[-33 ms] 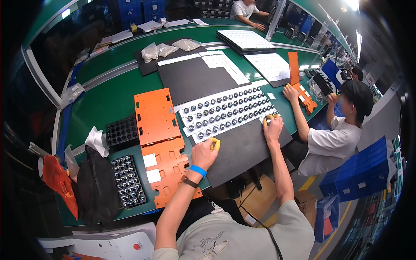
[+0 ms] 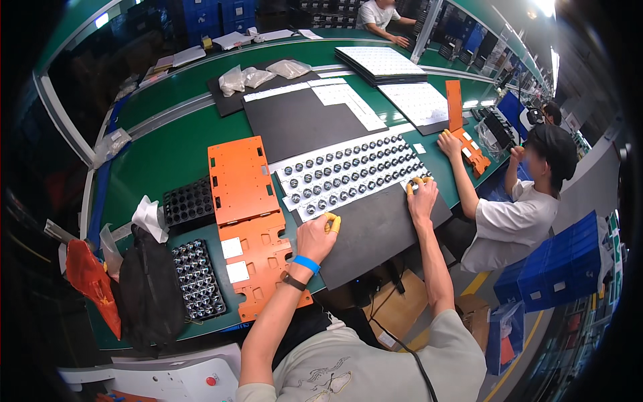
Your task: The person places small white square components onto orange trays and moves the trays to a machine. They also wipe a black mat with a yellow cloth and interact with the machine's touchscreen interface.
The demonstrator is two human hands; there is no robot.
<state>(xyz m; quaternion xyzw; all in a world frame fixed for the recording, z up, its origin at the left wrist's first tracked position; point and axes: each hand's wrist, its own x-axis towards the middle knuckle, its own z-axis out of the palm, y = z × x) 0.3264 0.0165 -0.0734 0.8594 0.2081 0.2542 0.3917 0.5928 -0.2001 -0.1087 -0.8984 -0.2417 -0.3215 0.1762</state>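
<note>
A white board (image 2: 348,170) bears several rows of small round black parts with shiny tops. It lies on a dark grey mat (image 2: 382,231) in front of me. My left hand (image 2: 316,239), with yellow finger covers, is closed just off the board's near left corner. Its fingers curl together, and what they hold, if anything, is hidden. At the near right end of the board is my right hand (image 2: 422,199), also with yellow finger covers. Its fingers are bent and pressed together at the last round parts; I cannot make out what lies between them.
An orange hinged plate (image 2: 242,177) lies left of the board. Beyond it are a black tray (image 2: 189,203) and a tray of shiny round parts (image 2: 199,280). A black bag (image 2: 153,288) hangs at the left edge. A co-worker (image 2: 516,214) on the right handles another orange plate (image 2: 472,154).
</note>
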